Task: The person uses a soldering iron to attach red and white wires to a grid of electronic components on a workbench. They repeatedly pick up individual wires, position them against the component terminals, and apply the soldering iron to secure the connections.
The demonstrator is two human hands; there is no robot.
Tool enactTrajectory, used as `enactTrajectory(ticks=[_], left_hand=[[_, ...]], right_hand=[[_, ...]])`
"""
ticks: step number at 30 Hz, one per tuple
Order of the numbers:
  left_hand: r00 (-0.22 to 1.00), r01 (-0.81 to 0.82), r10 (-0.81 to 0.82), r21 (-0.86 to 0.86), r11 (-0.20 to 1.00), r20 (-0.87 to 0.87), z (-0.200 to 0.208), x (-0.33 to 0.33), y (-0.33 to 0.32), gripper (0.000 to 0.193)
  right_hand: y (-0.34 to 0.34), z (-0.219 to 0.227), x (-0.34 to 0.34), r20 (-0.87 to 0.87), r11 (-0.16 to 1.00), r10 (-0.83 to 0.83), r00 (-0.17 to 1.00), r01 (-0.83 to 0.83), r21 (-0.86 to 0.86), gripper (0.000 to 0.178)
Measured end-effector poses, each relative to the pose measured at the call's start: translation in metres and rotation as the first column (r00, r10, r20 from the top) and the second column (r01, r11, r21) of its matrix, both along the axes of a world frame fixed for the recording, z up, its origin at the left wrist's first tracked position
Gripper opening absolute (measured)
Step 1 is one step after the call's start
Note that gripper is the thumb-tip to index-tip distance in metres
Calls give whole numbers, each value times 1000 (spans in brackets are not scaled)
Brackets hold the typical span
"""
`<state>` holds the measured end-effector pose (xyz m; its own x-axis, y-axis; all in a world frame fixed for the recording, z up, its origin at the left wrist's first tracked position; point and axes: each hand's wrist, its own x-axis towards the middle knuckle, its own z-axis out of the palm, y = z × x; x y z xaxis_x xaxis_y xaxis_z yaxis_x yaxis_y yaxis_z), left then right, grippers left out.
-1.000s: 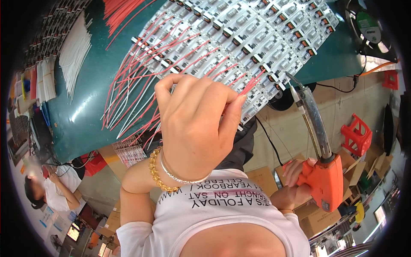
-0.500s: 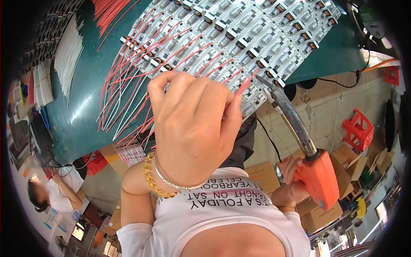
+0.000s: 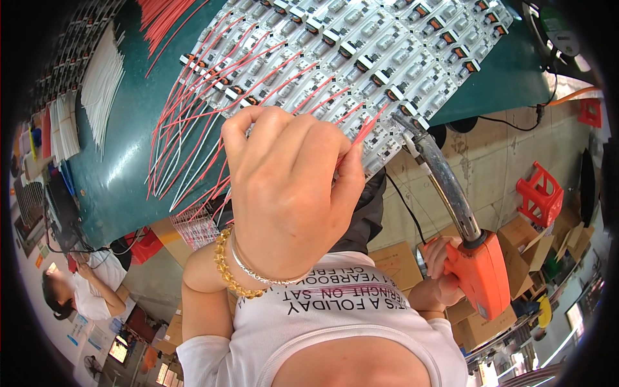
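Soldering red wires (image 3: pixel 367 130) onto a board panel (image 3: pixel 387 80) appears to be the step in hand.
The left hand (image 3: pixel 290 187) arches palm-down, fingers curled, thumb and forefinger pinched closed on the wires; the panel lies just beyond it on the green desk (image 3: pixel 129 184). Below and right of it, the right hand (image 3: pixel 442 264) wraps the grip of an orange soldering gun (image 3: pixel 480 267), its tip angled up beside the pinch, contact unclear; the next move likely calls for steady wire ends.
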<state>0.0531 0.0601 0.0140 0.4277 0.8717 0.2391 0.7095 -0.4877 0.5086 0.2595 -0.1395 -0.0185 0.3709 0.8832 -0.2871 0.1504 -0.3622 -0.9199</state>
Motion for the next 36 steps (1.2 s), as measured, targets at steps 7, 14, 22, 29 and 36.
enactTrajectory(ticks=[7,14,22,29,36], left_hand=[[999,43,-43,16,999,7,1,-4,2,13],[995,96,-97,-69,993,-23,11,-8,3,10],[994,95,-97,-29,995,-45,9,-8,1,11],[990,132,-132,-5,991,-55,9,-5,5,12],[991,113,-113,-3,994,-69,9,-8,4,11]], right_hand=[[20,-8,-11,-166,955,69,984,-17,297,71],[6,-19,3,-292,923,100,951,21,384,73],[10,7,-15,-36,987,-155,987,156,33,80],[-1,2,-13,3,983,-178,984,177,39,77],[-20,-13,0,190,996,-48,981,33,77,68]])
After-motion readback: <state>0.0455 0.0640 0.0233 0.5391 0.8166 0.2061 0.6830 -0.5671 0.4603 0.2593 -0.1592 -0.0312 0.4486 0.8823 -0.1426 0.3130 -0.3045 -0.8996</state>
